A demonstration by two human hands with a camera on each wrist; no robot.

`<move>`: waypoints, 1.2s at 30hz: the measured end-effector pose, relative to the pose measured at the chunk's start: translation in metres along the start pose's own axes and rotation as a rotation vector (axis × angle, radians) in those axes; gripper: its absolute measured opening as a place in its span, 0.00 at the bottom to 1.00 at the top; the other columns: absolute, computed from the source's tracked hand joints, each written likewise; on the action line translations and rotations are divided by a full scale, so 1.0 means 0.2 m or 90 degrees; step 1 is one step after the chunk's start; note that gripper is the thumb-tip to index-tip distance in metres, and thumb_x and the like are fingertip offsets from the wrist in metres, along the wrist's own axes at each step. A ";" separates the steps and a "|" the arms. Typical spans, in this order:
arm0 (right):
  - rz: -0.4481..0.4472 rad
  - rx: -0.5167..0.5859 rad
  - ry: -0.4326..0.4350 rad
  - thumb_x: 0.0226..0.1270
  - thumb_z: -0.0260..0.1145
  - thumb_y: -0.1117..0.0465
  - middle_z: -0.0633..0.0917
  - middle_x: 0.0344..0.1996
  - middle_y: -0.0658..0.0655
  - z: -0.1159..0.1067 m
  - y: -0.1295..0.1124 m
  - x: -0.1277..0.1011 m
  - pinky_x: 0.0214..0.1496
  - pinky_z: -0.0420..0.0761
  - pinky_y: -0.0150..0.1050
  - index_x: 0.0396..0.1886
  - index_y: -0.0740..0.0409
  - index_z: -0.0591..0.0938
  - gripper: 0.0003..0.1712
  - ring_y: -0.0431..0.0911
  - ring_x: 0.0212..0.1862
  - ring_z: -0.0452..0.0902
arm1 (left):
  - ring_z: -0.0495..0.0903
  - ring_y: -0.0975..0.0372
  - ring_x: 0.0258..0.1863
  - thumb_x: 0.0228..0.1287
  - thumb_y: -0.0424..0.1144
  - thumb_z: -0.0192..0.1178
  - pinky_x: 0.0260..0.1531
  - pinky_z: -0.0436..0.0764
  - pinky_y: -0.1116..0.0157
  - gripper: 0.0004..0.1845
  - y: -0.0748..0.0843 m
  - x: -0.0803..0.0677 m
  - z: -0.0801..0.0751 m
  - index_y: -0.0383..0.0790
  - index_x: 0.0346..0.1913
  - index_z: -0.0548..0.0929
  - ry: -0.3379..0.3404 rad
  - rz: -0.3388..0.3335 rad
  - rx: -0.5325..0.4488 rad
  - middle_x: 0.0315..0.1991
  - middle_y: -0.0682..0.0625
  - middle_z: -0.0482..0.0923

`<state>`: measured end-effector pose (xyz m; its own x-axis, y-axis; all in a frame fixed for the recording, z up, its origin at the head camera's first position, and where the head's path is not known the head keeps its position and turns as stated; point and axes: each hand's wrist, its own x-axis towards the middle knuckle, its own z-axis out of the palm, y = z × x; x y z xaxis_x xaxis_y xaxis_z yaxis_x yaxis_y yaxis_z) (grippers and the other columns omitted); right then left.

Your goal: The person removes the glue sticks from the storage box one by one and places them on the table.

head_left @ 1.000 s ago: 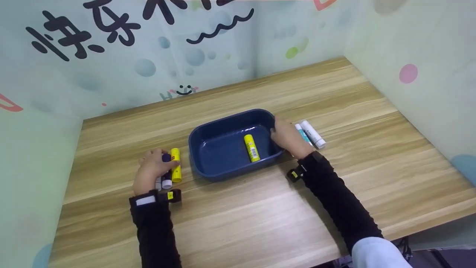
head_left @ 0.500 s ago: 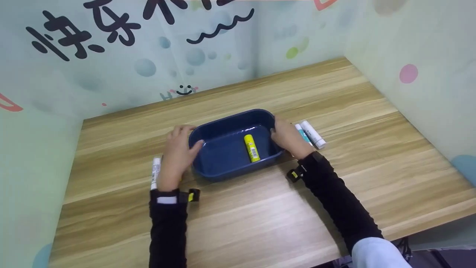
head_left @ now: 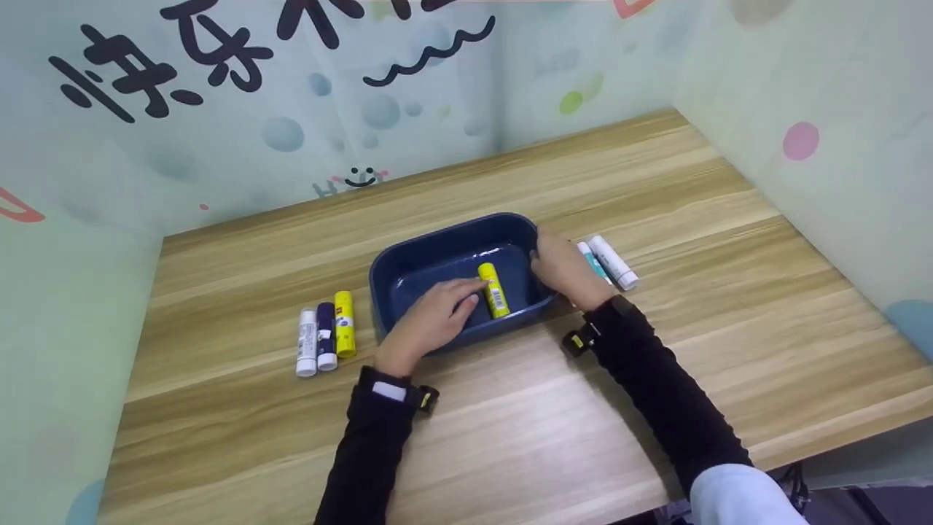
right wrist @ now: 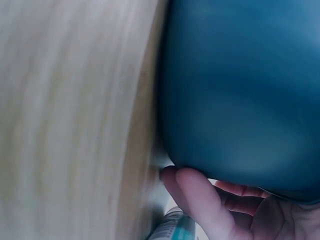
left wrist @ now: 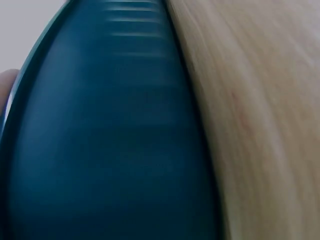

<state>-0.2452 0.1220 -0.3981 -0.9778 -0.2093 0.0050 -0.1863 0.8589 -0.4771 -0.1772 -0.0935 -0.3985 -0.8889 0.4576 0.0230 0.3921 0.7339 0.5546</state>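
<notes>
A dark blue rectangular basin (head_left: pixel 408 257) stands on the table, and one yellow glue stick (head_left: pixel 498 299) lies inside it. My left hand (head_left: pixel 431 315) reaches over the basin's near rim, fingers extended. Its index fingertip is at the glue stick's left side; I cannot tell whether it touches. In the left wrist view the basin's outer wall (left wrist: pixel 110 130) hides most of that hand. With my right hand (head_left: pixel 567 271) I grip the basin's right end, thumb over the rim. Fingers (right wrist: pixel 200 192) of that hand lie against the outer wall in the right wrist view.
Left of the basin lie a white glue stick (head_left: pixel 307 343), a dark purple one (head_left: pixel 326 332) and a yellow one (head_left: pixel 345 324), side by side. Beyond my right hand lie a teal-and-white glue stick (head_left: pixel 594 261) and a white one (head_left: pixel 614 262). Walls border the table's back and sides.
My left hand has moved right, from the glue sticks at the left, past the basin's left end, to over its inside. My right hand keeps its grip on the basin.
</notes>
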 end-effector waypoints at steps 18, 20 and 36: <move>-0.002 -0.009 0.000 0.65 0.50 0.64 0.79 0.41 0.75 0.00 -0.01 0.00 0.46 0.77 0.56 0.53 0.74 0.67 0.20 0.65 0.45 0.78 | 0.66 0.54 0.61 0.71 0.40 0.39 0.62 0.63 0.55 0.22 0.02 0.00 0.02 0.55 0.64 0.71 -0.124 0.053 0.063 0.65 0.53 0.69; -0.001 -0.009 -0.001 0.65 0.50 0.64 0.79 0.41 0.75 0.00 -0.01 0.00 0.45 0.77 0.56 0.53 0.74 0.66 0.21 0.66 0.45 0.78 | 0.65 0.54 0.61 0.71 0.41 0.39 0.63 0.62 0.55 0.22 0.03 0.00 0.02 0.58 0.65 0.70 -0.121 0.048 0.072 0.67 0.55 0.65; -0.014 -0.015 0.021 0.66 0.49 0.65 0.81 0.36 0.75 0.00 -0.02 -0.02 0.40 0.78 0.57 0.53 0.73 0.65 0.20 0.66 0.41 0.79 | 0.55 0.54 0.70 0.72 0.43 0.32 0.68 0.56 0.53 0.24 0.10 0.04 0.08 0.57 0.69 0.63 -0.106 0.094 0.104 0.71 0.54 0.57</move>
<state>-0.2410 0.1185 -0.3961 -0.9759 -0.2136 0.0445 -0.2101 0.8649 -0.4559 -0.1724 -0.0673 -0.4000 -0.7730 0.6324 -0.0505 0.5602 0.7178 0.4135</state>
